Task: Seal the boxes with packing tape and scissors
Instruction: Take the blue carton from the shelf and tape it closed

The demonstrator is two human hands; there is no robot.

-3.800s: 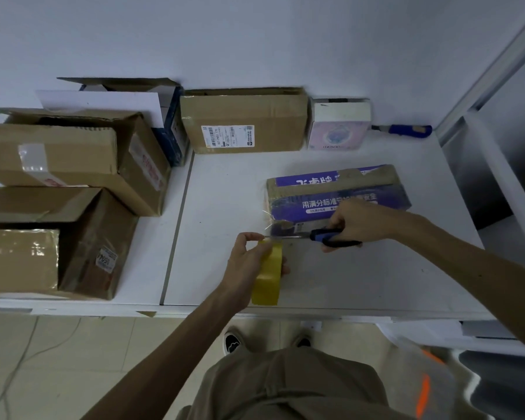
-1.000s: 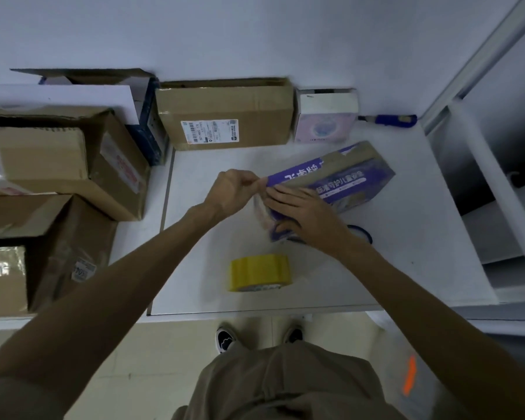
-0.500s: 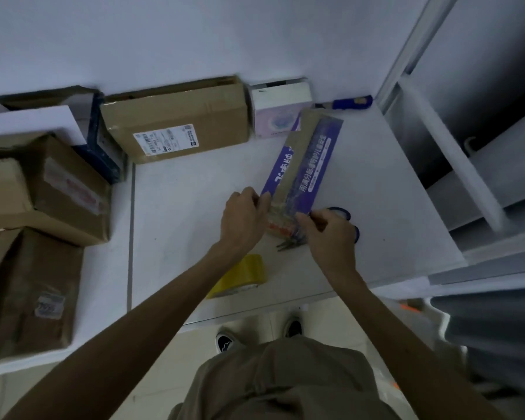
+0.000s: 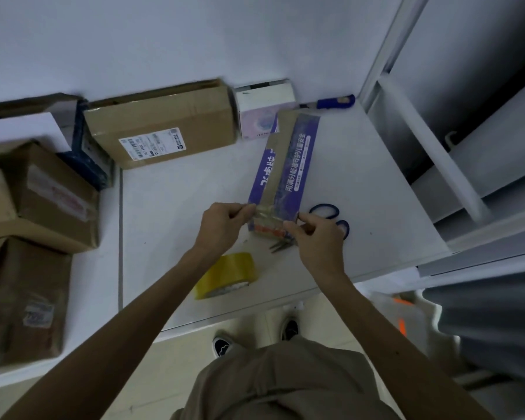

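A long purple box (image 4: 288,165) with a brown taped seam lies on the white table (image 4: 170,225), its near end toward me. My left hand (image 4: 222,227) pinches the left corner of that end, and my right hand (image 4: 317,239) pinches the right corner, over clear tape. Blue-handled scissors (image 4: 331,218) lie beside and partly under the right hand, blades poking out below the box. The yellow tape roll (image 4: 226,274) lies on the table under my left forearm.
Several brown cardboard boxes (image 4: 161,125) stand along the back wall and stacked at the left (image 4: 40,195). A small white box (image 4: 265,112) and a blue-handled tool (image 4: 335,101) sit at the back. A white shelf frame (image 4: 431,147) borders the table's right side.
3.8 s ago I held the roll and the scissors; both now lie on the table. The purple box has turned end-on toward me, with both hands pinching its near end.
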